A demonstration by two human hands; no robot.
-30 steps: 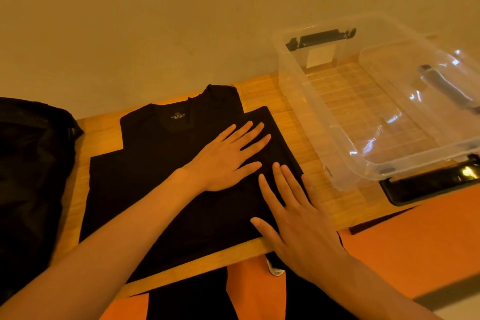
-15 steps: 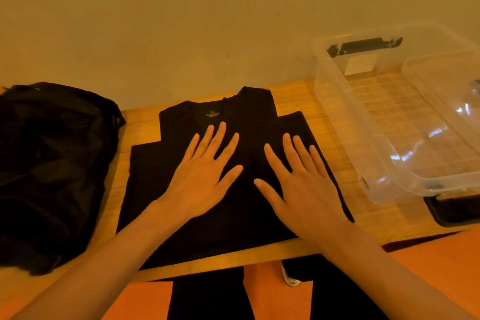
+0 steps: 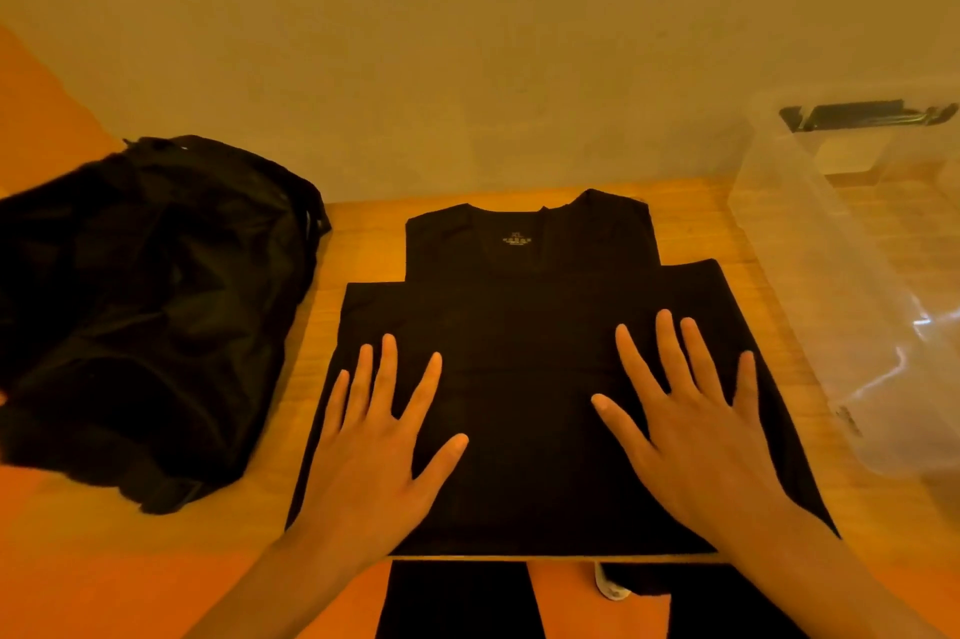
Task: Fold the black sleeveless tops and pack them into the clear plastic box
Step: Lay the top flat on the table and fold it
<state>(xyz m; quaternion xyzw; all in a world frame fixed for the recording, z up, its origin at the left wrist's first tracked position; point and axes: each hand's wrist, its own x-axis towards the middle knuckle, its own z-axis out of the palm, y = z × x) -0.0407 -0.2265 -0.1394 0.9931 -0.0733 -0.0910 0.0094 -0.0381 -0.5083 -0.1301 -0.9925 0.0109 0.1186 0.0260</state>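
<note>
Now the left hand (image 3: 374,446) and right hand (image 3: 691,436) have slid apart — flat, fingers splayed, gripping nothing — smoothing the black top (image 3: 519,316) at frame centre; another fold likely precedes the clear plastic box (image 3: 831,326).

Dim, warm light washes the wall (image 3: 467,41) and table (image 3: 363,233) orange-yellow. The black top (image 3: 519,378) and the heap of black cloth (image 3: 145,316) swallow it, so their folds barely read. White glare streaks the side of the clear plastic box (image 3: 810,285). Shadows are faint and soft. The picture is slightly soft, and lines bow toward the edges — wide-angle distortion.
</note>
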